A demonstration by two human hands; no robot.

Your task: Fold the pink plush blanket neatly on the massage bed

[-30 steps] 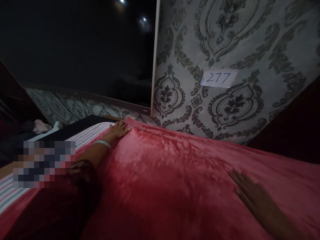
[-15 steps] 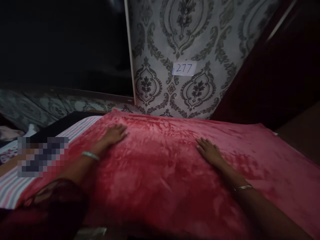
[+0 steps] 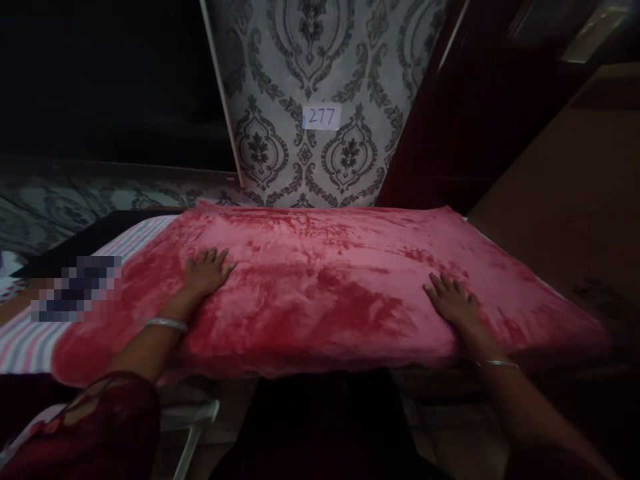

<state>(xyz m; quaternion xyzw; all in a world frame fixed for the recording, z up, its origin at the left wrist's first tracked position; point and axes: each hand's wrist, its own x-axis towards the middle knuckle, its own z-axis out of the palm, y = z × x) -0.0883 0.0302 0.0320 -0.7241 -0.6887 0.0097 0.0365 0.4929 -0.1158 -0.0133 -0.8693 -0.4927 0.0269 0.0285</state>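
Note:
A plush red blanket (image 3: 310, 287) lies spread over a table, its front edge running just before my body. My left hand (image 3: 207, 270) rests flat on its left part, fingers spread. On the right part my right hand (image 3: 453, 301) lies palm down, with its fingers apart too. Neither hand grips the cloth. Lighter and darker patches mark the pile around both hands. Beyond the blanket's left edge shows a striped cloth (image 3: 135, 239) in white, pink and grey.
A large dark television screen (image 3: 110, 87) stands at the back left. Behind the table is patterned wallpaper with a paper label (image 3: 322, 116) reading 277. A dark red door (image 3: 465, 113) is at the right. Below the table's front left shows a pale stool or frame (image 3: 193, 420).
My right hand has slid to the right and nearer over the blanket; my left hand has shifted slightly. The view has turned right, and the blanket's front edge now shows.

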